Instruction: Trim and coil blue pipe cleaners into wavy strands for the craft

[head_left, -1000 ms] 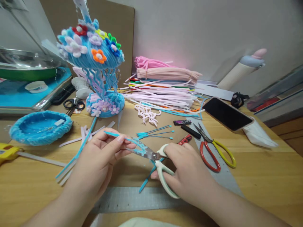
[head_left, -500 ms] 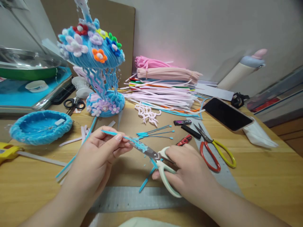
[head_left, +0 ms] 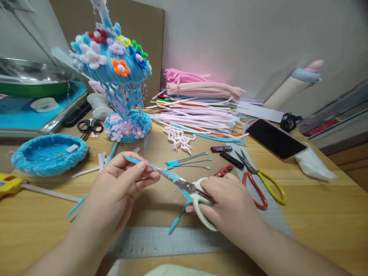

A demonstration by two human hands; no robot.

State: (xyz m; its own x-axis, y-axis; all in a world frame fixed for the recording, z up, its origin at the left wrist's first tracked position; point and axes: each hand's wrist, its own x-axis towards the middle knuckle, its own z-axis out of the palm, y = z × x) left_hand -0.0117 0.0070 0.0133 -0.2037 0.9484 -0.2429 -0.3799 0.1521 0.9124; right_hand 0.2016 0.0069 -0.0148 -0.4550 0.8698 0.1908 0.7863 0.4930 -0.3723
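Centrally, left hand [head_left: 115,191] pinching a blue pipe cleaner [head_left: 135,161]; right hand [head_left: 227,203] gripping white-handled scissors [head_left: 195,195], blades against its fuzzy end, above worktop [head_left: 316,214].

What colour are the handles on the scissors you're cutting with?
Pale mint-white plastic handles on the metal-bladed scissors in the right hand, seen in the head view.

Two bare forearms enter from the bottom edge, no sleeves, cuffs or gloves showing on either. Left hand [head_left: 115,191]: no rings, no watch or band at the wrist; nails short, unpainted, with a natural sheen on the thumbnail and index finger. Right hand [head_left: 227,207]: likewise free of rings, bracelets or markings. A pale fabric edge shows at the bottom centre, possibly clothing; cannot tell.
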